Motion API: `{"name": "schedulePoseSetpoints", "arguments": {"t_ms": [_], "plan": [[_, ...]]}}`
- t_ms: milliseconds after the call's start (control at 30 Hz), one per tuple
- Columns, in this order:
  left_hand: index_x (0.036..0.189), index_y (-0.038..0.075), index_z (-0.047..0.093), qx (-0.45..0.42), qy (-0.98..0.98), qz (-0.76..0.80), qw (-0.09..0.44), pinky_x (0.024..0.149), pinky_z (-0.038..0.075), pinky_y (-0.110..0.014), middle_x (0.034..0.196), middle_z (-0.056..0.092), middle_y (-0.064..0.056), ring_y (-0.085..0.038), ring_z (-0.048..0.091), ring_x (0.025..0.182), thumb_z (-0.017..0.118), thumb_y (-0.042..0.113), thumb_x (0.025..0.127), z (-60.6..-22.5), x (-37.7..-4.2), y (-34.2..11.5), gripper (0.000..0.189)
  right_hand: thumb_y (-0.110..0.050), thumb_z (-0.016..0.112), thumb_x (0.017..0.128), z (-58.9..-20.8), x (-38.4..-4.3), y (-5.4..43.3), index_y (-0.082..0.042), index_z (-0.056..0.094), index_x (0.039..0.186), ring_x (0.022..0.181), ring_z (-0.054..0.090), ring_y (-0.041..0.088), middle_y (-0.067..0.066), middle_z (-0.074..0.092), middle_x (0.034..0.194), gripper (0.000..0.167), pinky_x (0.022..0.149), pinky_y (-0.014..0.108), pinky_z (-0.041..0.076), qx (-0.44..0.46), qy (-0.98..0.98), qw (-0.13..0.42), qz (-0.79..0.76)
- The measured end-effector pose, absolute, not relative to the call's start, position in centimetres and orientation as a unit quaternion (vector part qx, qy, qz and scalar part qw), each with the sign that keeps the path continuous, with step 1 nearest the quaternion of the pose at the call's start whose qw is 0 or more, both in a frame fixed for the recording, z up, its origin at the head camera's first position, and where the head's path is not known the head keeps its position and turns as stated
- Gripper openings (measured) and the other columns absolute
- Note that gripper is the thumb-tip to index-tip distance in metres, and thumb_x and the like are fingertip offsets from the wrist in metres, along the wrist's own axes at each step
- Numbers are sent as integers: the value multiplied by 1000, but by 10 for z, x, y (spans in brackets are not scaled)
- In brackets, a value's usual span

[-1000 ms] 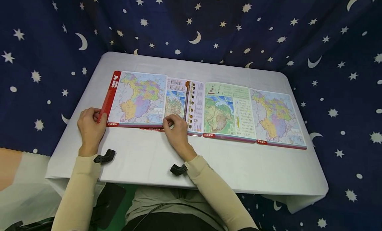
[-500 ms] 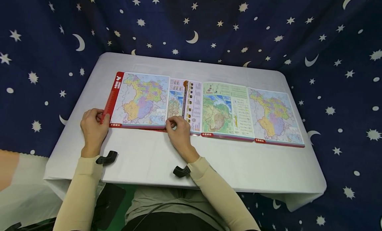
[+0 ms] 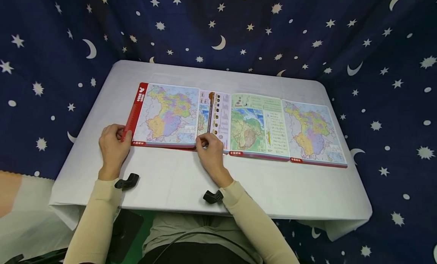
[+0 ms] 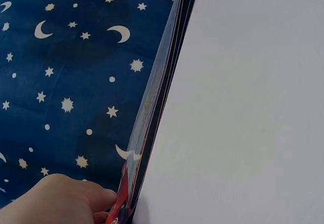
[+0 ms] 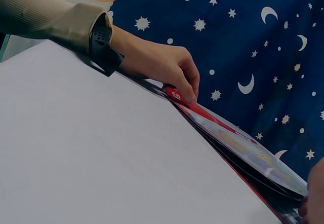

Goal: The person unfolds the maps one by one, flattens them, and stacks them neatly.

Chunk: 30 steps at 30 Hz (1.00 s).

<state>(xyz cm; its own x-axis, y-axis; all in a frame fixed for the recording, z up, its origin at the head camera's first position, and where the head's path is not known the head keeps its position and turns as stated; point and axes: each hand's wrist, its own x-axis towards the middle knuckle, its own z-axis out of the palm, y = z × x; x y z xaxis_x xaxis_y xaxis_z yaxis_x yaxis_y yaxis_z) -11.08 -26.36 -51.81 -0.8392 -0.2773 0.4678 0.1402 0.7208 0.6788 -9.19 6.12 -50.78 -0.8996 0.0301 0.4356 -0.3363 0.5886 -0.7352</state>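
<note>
A printed map sheet [image 3: 170,114] with a red strip [image 3: 134,112] down its left edge lies at the left of the table. My left hand [image 3: 114,147] grips its lower left corner by that strip, thumb on top. At the lower right corner, my right hand [image 3: 212,154] pinches the edge between thumb and curled fingers. The sheet's right part covers some of a lilac sheet [image 3: 223,110]. In the right wrist view, the near edge of the map sheet [image 5: 248,145] stands a little apart from the dark layers beneath.
Right of the lilac sheet lie a green map sheet [image 3: 249,129] and another coloured map sheet [image 3: 308,133], edge to edge in a row. A white cloth covers the table [image 3: 273,192]. A dark blue curtain [image 3: 191,25] with stars and moons hangs around it.
The map sheet has slid to the right with both hands on it, and more of the lilac sheet is covered. The green and far right sheets lie as before.
</note>
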Motion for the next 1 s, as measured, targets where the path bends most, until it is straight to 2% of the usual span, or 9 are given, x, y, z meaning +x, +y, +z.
{"name": "schedulePoseSetpoints", "arguments": {"t_ms": [467, 1000], "plan": [[109, -11, 69, 34, -887, -376, 265, 77, 34, -37, 88, 61, -24, -34, 52, 86, 72, 9, 94, -516, -111, -251, 26, -10, 73, 96, -507, -91, 73, -8, 77, 87, 72, 65, 17, 3, 70, 79, 9, 70, 30, 52, 72, -867, 206, 447], [106, -11, 69, 14, -887, -379, 264, 75, 35, -36, 85, 60, -23, -33, 53, 82, 72, 7, 92, -516, -112, -242, 23, -7, 72, 95, -508, -87, 84, -6, 77, 87, 68, 67, 16, 5, 69, 79, 10, 66, 29, 54, 70, -863, 219, 449]]}}
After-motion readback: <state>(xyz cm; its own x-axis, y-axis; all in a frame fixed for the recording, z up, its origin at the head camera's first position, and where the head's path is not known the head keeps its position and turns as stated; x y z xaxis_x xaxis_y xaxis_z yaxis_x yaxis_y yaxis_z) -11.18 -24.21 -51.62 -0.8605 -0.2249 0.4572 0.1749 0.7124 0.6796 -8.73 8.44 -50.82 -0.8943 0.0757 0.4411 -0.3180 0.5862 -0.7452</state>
